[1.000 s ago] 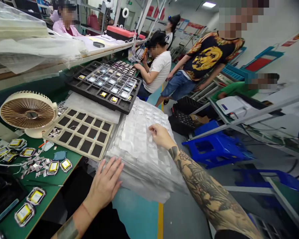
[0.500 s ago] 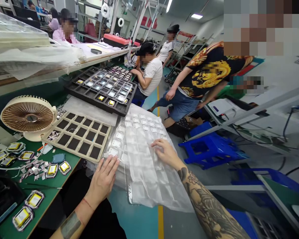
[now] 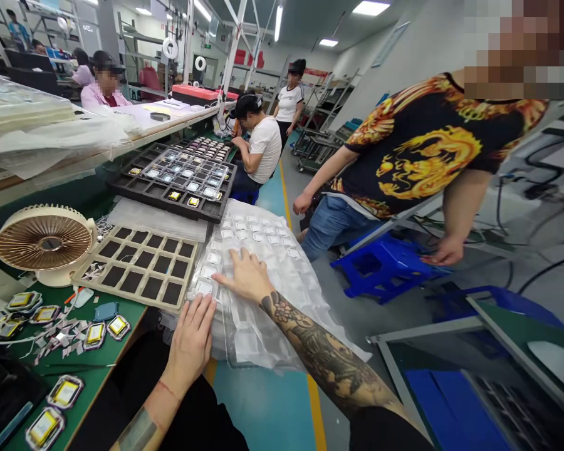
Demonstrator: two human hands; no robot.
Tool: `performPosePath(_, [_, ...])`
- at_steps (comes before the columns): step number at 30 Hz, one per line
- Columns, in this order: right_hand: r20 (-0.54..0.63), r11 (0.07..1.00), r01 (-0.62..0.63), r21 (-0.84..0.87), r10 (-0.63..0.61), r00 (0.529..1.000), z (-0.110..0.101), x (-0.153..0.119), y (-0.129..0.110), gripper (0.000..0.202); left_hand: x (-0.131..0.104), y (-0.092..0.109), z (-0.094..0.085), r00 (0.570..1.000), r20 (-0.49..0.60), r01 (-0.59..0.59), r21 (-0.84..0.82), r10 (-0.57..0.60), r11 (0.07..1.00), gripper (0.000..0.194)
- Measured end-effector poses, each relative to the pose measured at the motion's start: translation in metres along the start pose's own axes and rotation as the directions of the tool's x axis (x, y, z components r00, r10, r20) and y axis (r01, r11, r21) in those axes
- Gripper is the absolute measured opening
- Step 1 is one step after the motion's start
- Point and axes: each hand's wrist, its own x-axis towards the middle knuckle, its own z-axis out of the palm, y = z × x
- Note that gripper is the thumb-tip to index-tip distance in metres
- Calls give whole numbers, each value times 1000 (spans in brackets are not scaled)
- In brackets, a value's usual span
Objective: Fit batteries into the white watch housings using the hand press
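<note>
A clear plastic tray (image 3: 228, 341) lies in front of me, its pockets holding rows of small white parts (image 3: 203, 288). Over much of it a thin translucent sheet (image 3: 305, 319) is spread, wrinkled and overhanging on the right. My left hand (image 3: 192, 332) rests flat on the tray's near left corner, fingers stretched out. My right hand (image 3: 247, 275) lies palm down on the sheet, fingers spread, thumb pointing left. Neither hand grips anything that I can see. Left of the tray sits a beige compartment tray (image 3: 136, 293) with dark padded cells.
A fan (image 3: 47, 241) stands on the green bench at left, with several yellow-and-silver electronic modules (image 3: 66, 393) before it. Behind is a black foam tray (image 3: 169, 203). On the right a person in a dragon-print shirt (image 3: 427, 150) stands near a blue stool (image 3: 380, 266).
My right hand has moved left across the sheet, and its fingers have spread. My left hand stays on the tray corner. The standing person appears closer, and the view has shifted.
</note>
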Motion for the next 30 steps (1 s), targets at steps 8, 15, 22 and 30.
performPosePath(8, [55,998,62,20,-63,997,-7,-20,1,76,1,-1,-1,1000,-26,-4,-34,3,999,92])
performPosePath(15, [106,987,140,82,-149,983,-17,-62,37,79,2,0,-1,999,-44,5,-35,-6,999,95])
performPosePath(22, [130,968,177,176,-201,971,-20,-76,60,78,2,0,-2,999,-38,8,-42,-9,999,90])
performPosePath(30, [226,952,152,266,-215,950,-32,-108,91,70,6,7,-15,1000,-7,21,-50,-21,999,73])
